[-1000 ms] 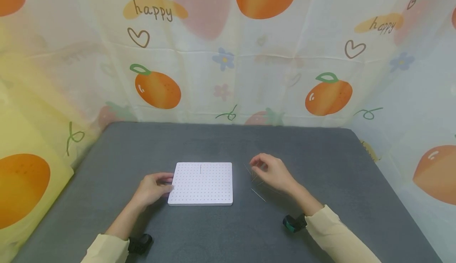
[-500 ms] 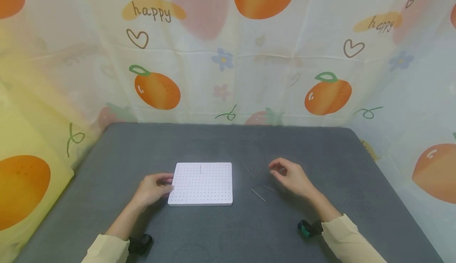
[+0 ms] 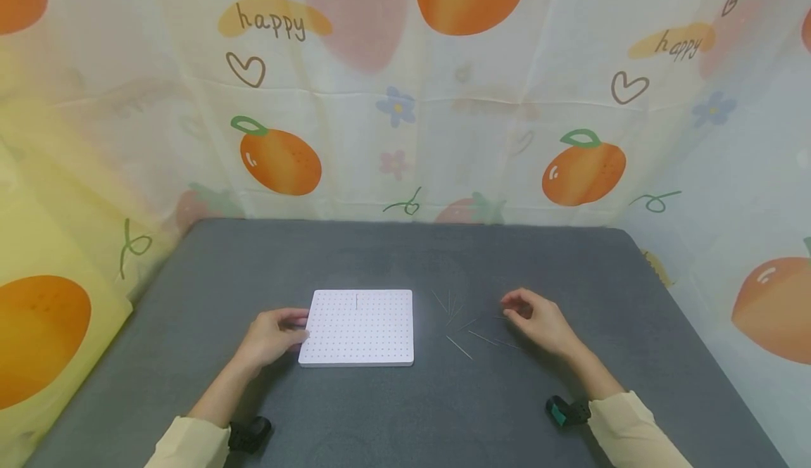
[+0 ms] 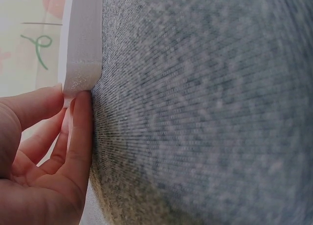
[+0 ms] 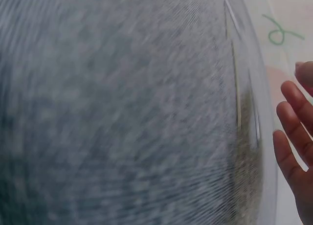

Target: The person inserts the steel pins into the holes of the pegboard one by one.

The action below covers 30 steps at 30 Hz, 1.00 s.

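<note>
A white square board [image 3: 356,338] with rows of small holes lies on the grey table. One thin needle-like pin [image 3: 356,302] stands upright near its far edge. My left hand [image 3: 271,336] pinches the board's left edge; in the left wrist view the thumb [image 4: 41,105] is against one face, with fingertips under the other side. Right of the board several thin metal pins [image 3: 459,347] lie scattered and fanned out. My right hand [image 3: 538,320] is at the right end of the scatter, fingers bent loosely. In the right wrist view its fingers [image 5: 293,122] are spread, with nothing visible between them.
The grey cloth-topped table [image 3: 380,412] runs back to a hanging curtain [image 3: 469,144] printed with fruit. A black wrist device [image 3: 567,412] sits below the right forearm, another wrist device [image 3: 250,434] below the left.
My right hand has moved right, away from the board and across the pins, and more loose pins now show where it was. The left hand and the board have stayed put.
</note>
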{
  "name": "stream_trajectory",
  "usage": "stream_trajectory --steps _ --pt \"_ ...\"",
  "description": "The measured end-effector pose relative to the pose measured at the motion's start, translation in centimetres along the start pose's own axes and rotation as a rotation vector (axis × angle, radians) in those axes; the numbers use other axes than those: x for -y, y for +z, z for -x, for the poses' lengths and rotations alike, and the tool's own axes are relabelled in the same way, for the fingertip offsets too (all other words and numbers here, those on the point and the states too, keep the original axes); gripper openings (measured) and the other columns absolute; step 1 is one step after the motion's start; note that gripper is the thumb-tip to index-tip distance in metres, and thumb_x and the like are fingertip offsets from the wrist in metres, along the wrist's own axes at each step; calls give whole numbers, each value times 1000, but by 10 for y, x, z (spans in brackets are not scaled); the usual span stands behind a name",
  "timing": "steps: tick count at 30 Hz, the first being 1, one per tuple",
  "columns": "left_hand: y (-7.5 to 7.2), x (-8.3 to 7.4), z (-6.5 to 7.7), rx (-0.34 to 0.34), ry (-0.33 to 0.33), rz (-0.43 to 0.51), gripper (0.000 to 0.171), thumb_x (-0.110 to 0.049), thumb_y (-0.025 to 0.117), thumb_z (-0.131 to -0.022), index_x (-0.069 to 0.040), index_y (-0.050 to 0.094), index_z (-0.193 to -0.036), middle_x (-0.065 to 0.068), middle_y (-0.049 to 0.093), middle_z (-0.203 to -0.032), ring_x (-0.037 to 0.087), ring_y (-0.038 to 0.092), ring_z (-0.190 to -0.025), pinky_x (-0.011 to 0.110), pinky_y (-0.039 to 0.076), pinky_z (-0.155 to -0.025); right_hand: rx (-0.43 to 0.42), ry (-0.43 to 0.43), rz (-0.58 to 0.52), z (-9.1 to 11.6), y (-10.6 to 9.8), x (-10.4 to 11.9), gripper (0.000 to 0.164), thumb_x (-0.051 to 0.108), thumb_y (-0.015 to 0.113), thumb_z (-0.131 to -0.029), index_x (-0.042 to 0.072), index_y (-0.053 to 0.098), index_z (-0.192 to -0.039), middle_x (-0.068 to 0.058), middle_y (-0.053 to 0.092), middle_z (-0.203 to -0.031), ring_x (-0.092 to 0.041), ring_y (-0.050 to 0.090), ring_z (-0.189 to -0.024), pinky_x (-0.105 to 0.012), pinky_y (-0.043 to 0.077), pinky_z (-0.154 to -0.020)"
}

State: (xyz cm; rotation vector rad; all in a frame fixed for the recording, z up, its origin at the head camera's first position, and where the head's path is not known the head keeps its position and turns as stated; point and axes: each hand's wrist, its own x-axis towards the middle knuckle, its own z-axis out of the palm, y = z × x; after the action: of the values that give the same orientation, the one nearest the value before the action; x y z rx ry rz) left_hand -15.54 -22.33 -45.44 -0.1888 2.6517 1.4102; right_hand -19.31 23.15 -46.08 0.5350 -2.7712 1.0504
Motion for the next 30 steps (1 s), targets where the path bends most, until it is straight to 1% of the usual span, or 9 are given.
stream_trajectory --steps 4,12,17,24,30 --pt "0 1 1 -2 2 -8 41 -2 65 -79 4 56 -119 18 62 -105 17 63 -77 31 55 -64 29 13 -2 2 0 -4 14 13 64 -85 10 63 -99 4 64 -88 -11 59 -77 -28 49 -68" --pt "0 1 0 -4 -15 -9 41 -3 65 -79 3 57 -119 17 62 -106 17 62 -78 31 55 -66 58 70 3 3 0 -13 13 15 64 -86 12 63 -98 5 63 -86 -8 58 -77 -28 48 -68" --pt "0 1 1 -3 -11 -9 41 -3 65 -79 3 57 -119 17 62 -106 17 62 -78 31 55 -65 82 67 16 3 0 -11 12 15 64 -85 12 64 -97 6 62 -84 -7 57 -77 -27 47 -68" --pt "-1 1 0 -5 -7 -10 41 -3 65 -79 3 57 -119 17 62 -106 16 62 -77 31 54 -65 99 81 36 1 2 -11 8 12 65 -84 13 64 -91 6 60 -81 -6 54 -74 -26 45 -66" --pt "-1 1 0 0 -13 -6 41 -3 66 -79 2 57 -119 16 62 -106 16 62 -77 31 55 -65 105 58 63 0 4 -10 7 9 66 -82 13 62 -86 4 55 -79 -7 49 -70 -24 42 -63"
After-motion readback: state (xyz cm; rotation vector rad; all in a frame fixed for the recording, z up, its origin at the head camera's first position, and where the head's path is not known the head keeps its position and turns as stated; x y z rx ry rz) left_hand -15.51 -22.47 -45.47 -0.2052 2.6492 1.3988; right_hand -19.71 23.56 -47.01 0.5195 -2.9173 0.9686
